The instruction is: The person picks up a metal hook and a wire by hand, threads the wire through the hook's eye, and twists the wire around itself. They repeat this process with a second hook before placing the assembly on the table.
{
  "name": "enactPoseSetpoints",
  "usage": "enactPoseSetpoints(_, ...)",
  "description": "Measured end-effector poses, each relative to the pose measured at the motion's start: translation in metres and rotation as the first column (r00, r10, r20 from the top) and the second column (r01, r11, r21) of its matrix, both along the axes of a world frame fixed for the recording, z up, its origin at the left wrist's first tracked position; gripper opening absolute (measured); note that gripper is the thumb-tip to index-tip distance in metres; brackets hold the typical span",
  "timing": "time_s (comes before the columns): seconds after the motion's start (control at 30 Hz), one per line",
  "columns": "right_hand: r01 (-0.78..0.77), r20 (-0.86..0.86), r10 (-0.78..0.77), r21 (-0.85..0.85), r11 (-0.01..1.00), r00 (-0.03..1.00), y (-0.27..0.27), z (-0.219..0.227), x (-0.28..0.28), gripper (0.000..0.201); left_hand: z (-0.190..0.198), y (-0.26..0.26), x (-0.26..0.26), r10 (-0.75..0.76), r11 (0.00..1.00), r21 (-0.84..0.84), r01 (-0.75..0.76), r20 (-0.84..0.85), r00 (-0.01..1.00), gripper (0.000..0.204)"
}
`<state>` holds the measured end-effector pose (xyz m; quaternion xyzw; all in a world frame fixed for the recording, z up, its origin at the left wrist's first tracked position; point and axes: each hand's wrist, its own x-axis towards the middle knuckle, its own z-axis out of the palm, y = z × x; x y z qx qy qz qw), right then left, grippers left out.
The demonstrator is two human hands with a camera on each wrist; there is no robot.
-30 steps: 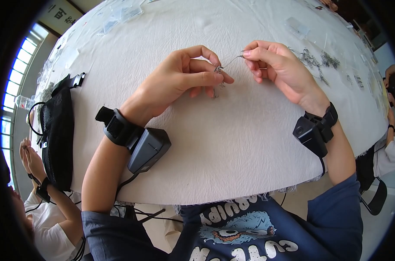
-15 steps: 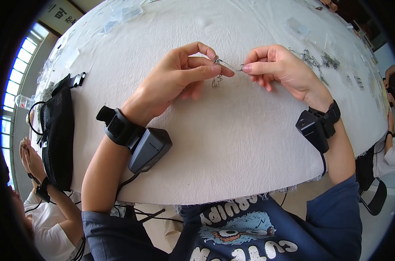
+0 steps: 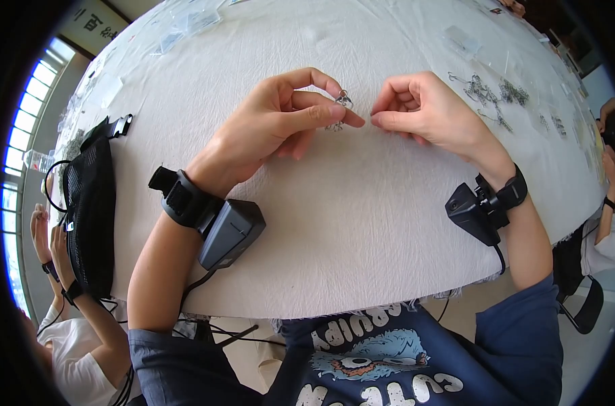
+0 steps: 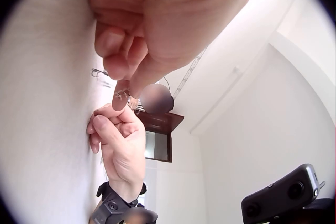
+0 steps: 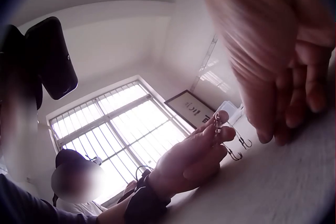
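Your left hand (image 3: 274,122) kept pinching small metal hook cluster (image 3: 342,101) between thumb and forefinger, hooks dangling just below. Wire link seen earlier between both hands was gone. Your right hand (image 3: 426,111) sat beside it, fingers curled; couldn't tell if holding anything.

Your left hand (image 3: 280,118) sits just left of your right hand (image 3: 422,108), thumb and forefinger pinched together at the tips, the other fingers curled loosely beneath; the forearm runs back toward your body with the wrist band well behind the knuckles. Your right hand faces the left, its fingers curled inward and thumb pressed against the forefinger, fingertips close to the left hand's thumb tip but apart from it. Whether the right fingers pinch anything can't be told; its forearm angles back and outward from the left.
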<state>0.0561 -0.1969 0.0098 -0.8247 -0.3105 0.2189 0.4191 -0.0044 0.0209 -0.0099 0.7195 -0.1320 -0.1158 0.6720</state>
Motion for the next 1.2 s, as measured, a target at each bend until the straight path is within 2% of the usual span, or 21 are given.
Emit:
enactPoseSetpoints(0.1, 0.014, 0.086, -0.026, 0.142, 0.99, 0.996, 0.004, -0.003, -0.003, 0.017, -0.001, 0.001, 0.0, -0.01, 1.0, 0.003, 0.01, -0.012, 1.0, 0.011)
enactPoseSetpoints(0.2, -0.05, 0.182, 0.003, 0.258, 0.965, 0.983, 0.007, -0.013, -0.001, 0.017, 0.002, 0.0, -0.001, -0.023, 1.0, 0.002, 0.023, -0.024, 0.999, 0.011)
enactPoseSetpoints(0.4, -0.109, 0.128, 0.063, 0.393, 0.913, 0.99, 0.012, -0.018, -0.006, 0.014, 0.002, 0.0, -0.002, -0.039, 0.999, 0.017, 0.04, -0.032, 0.999, 0.009)
enactPoseSetpoints(0.5, -0.103, 0.039, 0.096, 0.388, 0.916, 0.995, 0.013, -0.017, -0.007, 0.013, 0.002, 0.0, -0.002, -0.049, 0.998, 0.031, 0.049, -0.031, 0.998, 0.01)
enactPoseSetpoints(0.7, -0.08, 0.064, 0.059, 0.42, 0.904, 0.996, 0.012, -0.014, -0.009, 0.013, 0.005, -0.002, -0.004, 0.009, 0.995, 0.103, -0.005, -0.036, 0.999, 0.016)
enactPoseSetpoints(0.9, -0.046, 0.11, 0.007, 0.357, 0.933, 0.994, 0.009, -0.01, -0.006, 0.014, 0.006, -0.003, -0.005, 0.048, 0.988, 0.145, -0.048, 0.005, 0.999, 0.023)
enactPoseSetpoints(1.0, -0.014, 0.066, -0.009, 0.343, 0.939, 0.998, 0.007, -0.009, -0.006, 0.014, 0.005, -0.002, -0.004, 0.033, 0.987, 0.156, -0.036, 0.023, 0.999, 0.023)
enactPoseSetpoints(1.2, -0.019, 0.029, 0.01, 0.354, 0.935, 1.0, 0.007, -0.009, -0.005, 0.013, 0.004, 0.0, -0.004, 0.027, 0.985, 0.172, -0.018, -0.048, 0.999, 0.024)
